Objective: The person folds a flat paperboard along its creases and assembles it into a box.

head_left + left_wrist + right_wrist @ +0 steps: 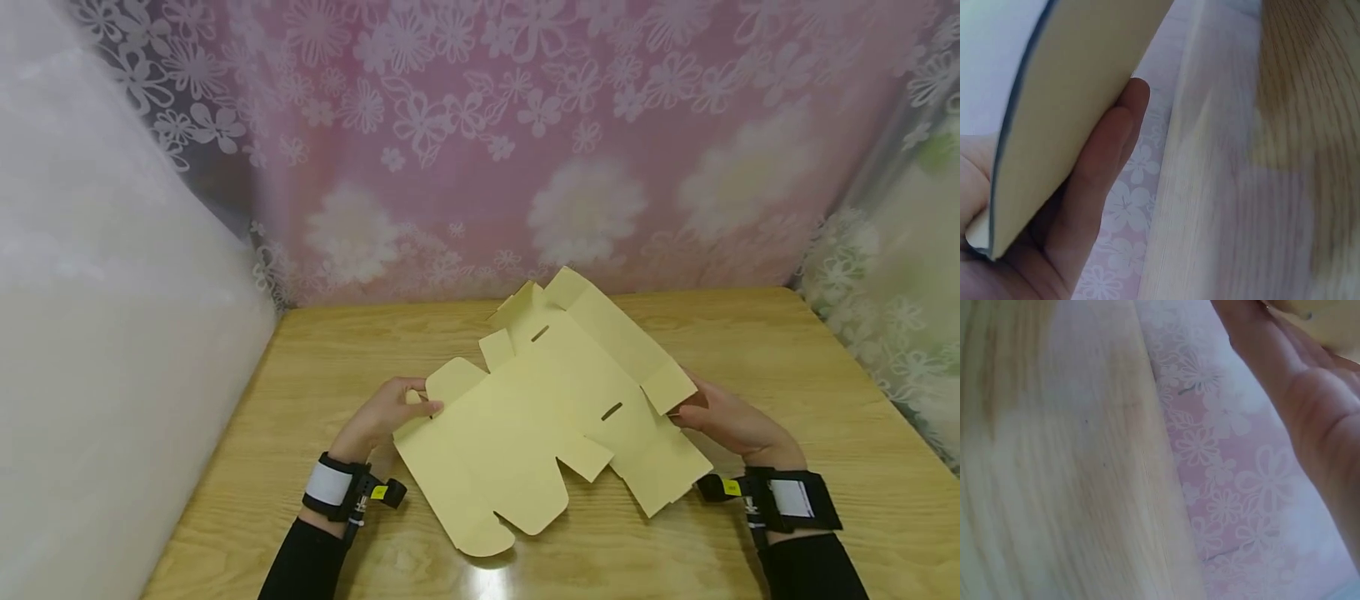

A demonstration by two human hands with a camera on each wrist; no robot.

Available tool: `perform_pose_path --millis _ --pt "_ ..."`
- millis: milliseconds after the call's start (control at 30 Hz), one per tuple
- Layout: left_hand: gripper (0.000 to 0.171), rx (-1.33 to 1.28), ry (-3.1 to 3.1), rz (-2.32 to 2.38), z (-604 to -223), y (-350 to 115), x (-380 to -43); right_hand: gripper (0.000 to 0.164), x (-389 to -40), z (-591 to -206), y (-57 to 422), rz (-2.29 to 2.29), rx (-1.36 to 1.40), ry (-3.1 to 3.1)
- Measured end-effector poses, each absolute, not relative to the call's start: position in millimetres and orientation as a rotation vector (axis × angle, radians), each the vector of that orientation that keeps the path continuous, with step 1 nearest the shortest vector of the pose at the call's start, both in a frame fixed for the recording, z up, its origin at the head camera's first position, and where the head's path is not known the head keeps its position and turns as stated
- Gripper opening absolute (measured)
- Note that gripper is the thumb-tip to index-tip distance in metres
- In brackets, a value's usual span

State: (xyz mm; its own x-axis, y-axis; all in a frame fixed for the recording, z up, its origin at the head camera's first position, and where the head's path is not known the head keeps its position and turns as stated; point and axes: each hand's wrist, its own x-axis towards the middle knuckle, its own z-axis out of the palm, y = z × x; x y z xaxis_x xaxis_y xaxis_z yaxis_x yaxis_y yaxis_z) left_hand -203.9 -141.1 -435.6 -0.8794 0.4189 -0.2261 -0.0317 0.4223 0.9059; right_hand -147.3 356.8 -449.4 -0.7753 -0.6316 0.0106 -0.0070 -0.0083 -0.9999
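A pale yellow cardboard box blank (517, 408), partly unfolded with cut flaps and two slots, is held tilted above the table between both hands. My left hand (386, 414) pinches its left edge, the thumb on the upper face. In the left wrist view the fingers (1094, 162) lie behind the cardboard (1079, 94). On the other side my right hand (731, 421) grips the right edge near a folded-up side wall; its fingertips are mostly hidden by the cardboard. The right wrist view shows that hand (1316, 406) at the upper right, beside a bit of the cardboard (1329, 325).
Beneath lies a light wood-grain table (300, 467). A pink floral curtain (465, 167) hangs along its back edge. A white sheet (127, 317) stands at the left, and a floral sheet (892, 275) at the right.
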Motion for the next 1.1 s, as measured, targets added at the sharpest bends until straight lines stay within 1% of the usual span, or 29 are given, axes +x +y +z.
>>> perform_pose_path --millis 67,233,367,433,467,600,667,800,933,1000,1100 --pt "0.02 0.329 2.289 1.436 -436.2 -141.1 -203.3 0.065 -145.4 -446.6 353.1 -1.788 -0.576 1.914" --pt "0.02 0.351 2.308 1.437 -436.2 -142.7 -201.7 0.05 -146.8 -439.8 336.1 -1.807 -0.31 1.973" --pt "0.021 0.375 2.3 1.446 -437.3 -142.6 -202.3 0.054 -149.4 -437.0 325.6 -1.85 -0.111 2.021" --pt "0.021 0.381 2.3 1.446 -437.5 -141.5 -202.9 0.053 -150.5 -436.7 323.5 -1.877 -0.063 2.048" --pt "0.022 0.385 2.3 1.445 -437.8 -141.0 -203.1 0.05 -150.7 -436.6 322.9 -1.894 -0.045 2.061" --pt "0.02 0.352 2.293 1.453 -436.6 -138.8 -202.5 0.029 -152.2 -435.8 322.3 -1.971 -0.014 2.091" --pt "0.018 0.333 2.273 1.464 -436.5 -138.1 -202.7 0.022 -151.8 -434.4 322.0 -1.975 0.016 2.112" --pt "0.017 0.331 2.236 1.465 -438.2 -138.2 -204.5 0.02 -151.1 -429.5 323.2 -1.925 0.049 2.184" --pt "0.018 0.37 2.201 1.453 -437.8 -139.6 -204.2 0.011 -150.0 -424.0 327.6 -1.969 0.026 2.177" --pt "0.02 0.408 2.18 1.436 -435.9 -139.5 -203.1 0.012 -148.8 -422.1 330.5 -2.012 0.01 2.153" --pt "0.023 0.485 2.153 1.386 -434.0 -139.0 -201.7 0.018 -146.8 -421.0 336.1 -2.067 -0.037 2.111"
